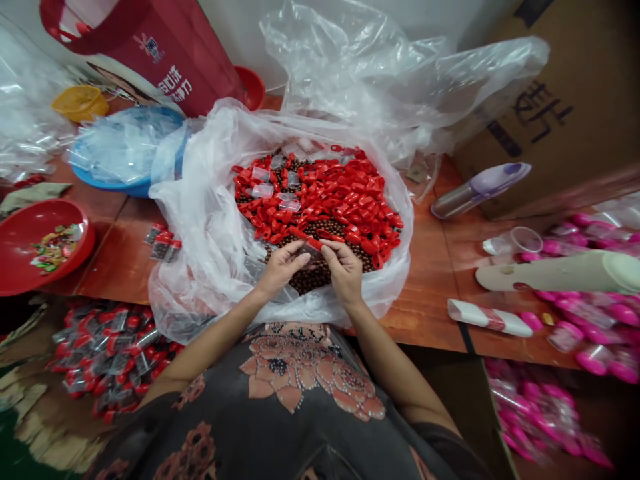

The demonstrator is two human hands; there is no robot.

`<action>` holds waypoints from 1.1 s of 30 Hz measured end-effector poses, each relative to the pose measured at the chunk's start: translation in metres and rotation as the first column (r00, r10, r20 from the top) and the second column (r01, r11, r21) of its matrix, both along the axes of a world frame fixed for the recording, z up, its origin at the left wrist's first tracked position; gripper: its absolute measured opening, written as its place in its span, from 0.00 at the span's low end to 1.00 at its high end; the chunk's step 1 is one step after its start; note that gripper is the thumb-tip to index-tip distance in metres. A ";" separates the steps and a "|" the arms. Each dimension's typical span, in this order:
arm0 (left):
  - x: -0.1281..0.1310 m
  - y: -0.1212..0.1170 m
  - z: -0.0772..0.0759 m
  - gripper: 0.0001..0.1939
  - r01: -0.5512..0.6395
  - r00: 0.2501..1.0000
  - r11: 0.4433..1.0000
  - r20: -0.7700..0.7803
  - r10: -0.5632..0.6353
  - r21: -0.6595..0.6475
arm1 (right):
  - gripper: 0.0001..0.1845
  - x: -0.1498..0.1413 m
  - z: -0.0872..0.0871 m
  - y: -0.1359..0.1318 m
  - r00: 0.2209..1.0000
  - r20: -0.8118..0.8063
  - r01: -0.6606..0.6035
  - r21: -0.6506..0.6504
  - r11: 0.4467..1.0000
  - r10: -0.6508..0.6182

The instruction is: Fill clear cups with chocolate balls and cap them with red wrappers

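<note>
My left hand (284,268) and my right hand (344,267) meet over a heap of small brown balls (307,281). Between my fingertips is a small clear plastic container (309,249) with a red cap (315,243) on its upper side. My left fingers are closed on the container, and my right thumb and finger pinch the cap; how far the two fit together is hard to see. Just beyond, many red plastic caps (345,193) lie piled on the balls. Several clear containers (263,191) rest among them, all inside a white plastic bag (200,187).
Filled red-capped containers (113,353) are heaped below left, and a few (163,241) lie beside the bag. A blue basin (135,189) and red bowl (80,243) stand left. On the right are a lilac-lidded cup (477,190), pink-capped containers (595,310) and a cardboard box (570,153).
</note>
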State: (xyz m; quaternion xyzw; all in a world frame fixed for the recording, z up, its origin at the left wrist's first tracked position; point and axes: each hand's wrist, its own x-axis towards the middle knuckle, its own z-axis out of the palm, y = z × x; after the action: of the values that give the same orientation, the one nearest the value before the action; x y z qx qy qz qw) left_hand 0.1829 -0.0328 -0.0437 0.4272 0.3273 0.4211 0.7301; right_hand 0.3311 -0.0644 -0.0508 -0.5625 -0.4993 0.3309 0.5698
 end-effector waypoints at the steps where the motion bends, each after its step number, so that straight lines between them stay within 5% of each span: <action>1: 0.001 -0.001 0.001 0.20 -0.007 1.000 1.000 -0.005 0.007 0.005 | 0.11 -0.002 0.001 -0.001 1.000 -0.007 0.026 0.002 1.000 -0.026; 8: 0.002 -0.007 0.001 0.20 -0.026 0.999 0.999 -0.022 0.026 0.022 | 0.12 -0.010 -0.007 -0.009 0.996 -0.009 0.091 0.032 0.995 -0.090; 11: 0.002 -0.007 0.001 0.20 -0.070 0.997 0.997 -0.024 0.070 0.009 | 0.17 -0.005 -0.013 -0.007 0.991 0.126 -0.061 0.089 0.994 0.049; 15: 0.002 -0.005 0.005 0.25 -0.072 0.997 0.993 -0.022 0.070 -0.089 | 0.40 0.006 -0.016 -0.002 0.866 0.477 -0.245 0.148 0.958 0.148; 20: 0.003 0.000 0.010 0.30 -0.057 0.996 0.969 0.053 0.072 -0.241 | 0.27 0.009 -0.015 -0.005 0.791 0.608 -0.235 0.200 0.951 0.068; 26: 0.015 -0.010 0.009 0.25 -0.208 0.977 0.973 0.034 0.213 -0.100 | 0.43 0.007 -0.011 -0.008 0.729 0.674 -0.309 0.169 0.936 0.119; 29: 0.018 -0.014 0.008 0.25 -0.155 0.987 0.986 0.022 0.157 -0.067 | 0.39 0.013 -0.010 -0.004 0.732 0.675 -0.295 0.188 0.937 0.095; 33: 0.013 -0.010 0.011 0.29 -0.011 0.997 0.969 0.076 0.031 -0.245 | 0.35 0.020 -0.010 -0.004 0.661 0.739 -0.359 0.155 0.920 0.133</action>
State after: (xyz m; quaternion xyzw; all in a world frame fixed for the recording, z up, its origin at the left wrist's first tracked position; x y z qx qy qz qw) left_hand 0.1963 -0.0429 -0.0329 0.3135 0.3520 0.4018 0.7851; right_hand 0.3512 -0.0685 -0.0608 -0.4837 -0.7956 0.0846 0.3549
